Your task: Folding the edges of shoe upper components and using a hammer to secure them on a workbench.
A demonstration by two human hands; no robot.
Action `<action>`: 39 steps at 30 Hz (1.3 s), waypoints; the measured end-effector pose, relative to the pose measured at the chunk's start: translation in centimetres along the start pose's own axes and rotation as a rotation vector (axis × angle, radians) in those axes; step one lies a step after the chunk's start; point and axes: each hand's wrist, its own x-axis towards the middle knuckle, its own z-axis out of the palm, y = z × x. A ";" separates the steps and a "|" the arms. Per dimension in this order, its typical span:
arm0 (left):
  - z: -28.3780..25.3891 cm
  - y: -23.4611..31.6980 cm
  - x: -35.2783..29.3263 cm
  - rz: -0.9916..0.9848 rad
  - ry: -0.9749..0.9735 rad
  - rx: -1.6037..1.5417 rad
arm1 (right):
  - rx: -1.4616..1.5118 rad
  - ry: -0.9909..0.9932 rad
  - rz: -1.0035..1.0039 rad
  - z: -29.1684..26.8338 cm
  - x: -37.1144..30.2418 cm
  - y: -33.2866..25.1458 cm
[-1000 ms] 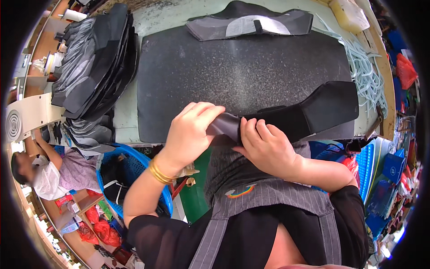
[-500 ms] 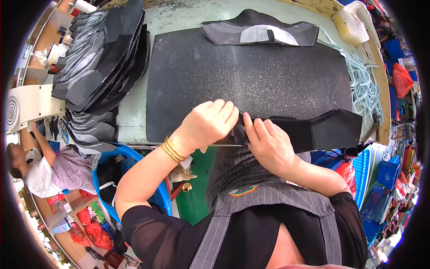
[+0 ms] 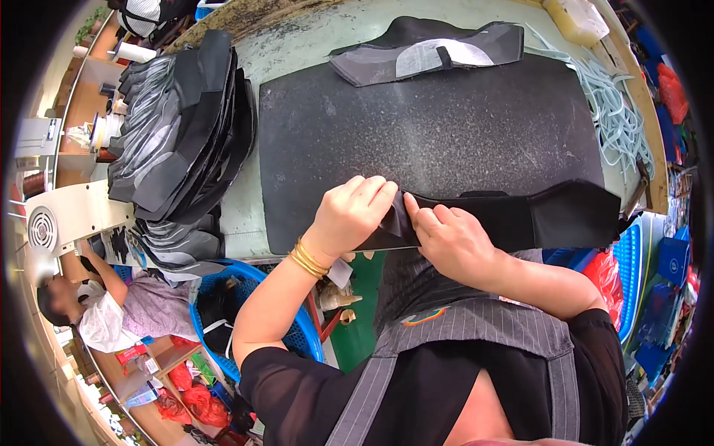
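A long black fabric panel (image 3: pixel 569 215) lies along the near edge of the dark work mat (image 3: pixel 335 111). My left hand (image 3: pixel 351 217), with gold bangles at the wrist, is closed on the panel's left end. Its fingers pinch the folded upper edge, and part of that end is hidden behind them. My right hand (image 3: pixel 455 247) sits close beside it, index finger pressed on the same edge and the other fingers curled over the fabric. At the mat's far side lies another black piece (image 3: pixel 364 65) with a pale patch in its middle.
Left of the mat stands a thick stack of black and grey pieces (image 3: pixel 190 123). Pale blue cords (image 3: pixel 621 123) heap at the right. A blue basket (image 3: pixel 309 334) is below the table, near my left arm. Another person (image 3: pixel 141 305) sits at the far left beside a cream machine (image 3: pixel 82 215).
The whole view has shifted, so table and hands appear farther right. Both hands stay at the panel's left end; the right fingers are now more curled, with the index finger against the edge.
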 end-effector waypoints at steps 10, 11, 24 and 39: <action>-0.7 -1.0 0.4 -0.265 -0.091 -0.508 | 0.055 -0.001 0.053 0.0 0.1 -0.1; -0.7 -1.1 0.5 -0.307 -0.117 -0.571 | 0.046 -0.005 0.051 0.0 0.1 -0.1; -3.4 -2.6 0.6 0.229 -0.251 0.252 | -0.007 -0.084 0.145 -0.7 2.2 -1.4; 1.1 7.2 -1.6 0.035 -0.246 -0.303 | -0.040 0.131 -0.212 -4.1 -7.5 3.4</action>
